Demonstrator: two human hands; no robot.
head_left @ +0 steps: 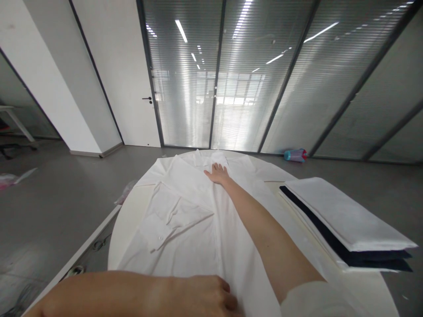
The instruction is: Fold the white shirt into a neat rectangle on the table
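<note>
– Where's the shirt (188, 253)?
– Spread on the round tabletop (127, 233), with a glass wall (185, 97) past it
– And the hands?
– Right grip (218, 175) flat on it, fingers wide; left grip (208, 293) curled, can't tell if it's holding any

Place: seemingly an office
Partition: dark-framed glass wall (251, 53) with slatted blinds (185, 105)
Entrance: plain white door (115, 79), black lever handle (146, 98)
Left edge: white desk (20, 124), dark chair base (20, 147)
Lighting: strip lights (181, 31) showing in the glass

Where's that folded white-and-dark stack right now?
In the head view, the stack lies on the right side of the white table, just right of the spread white shirt and the person's right arm.
</note>
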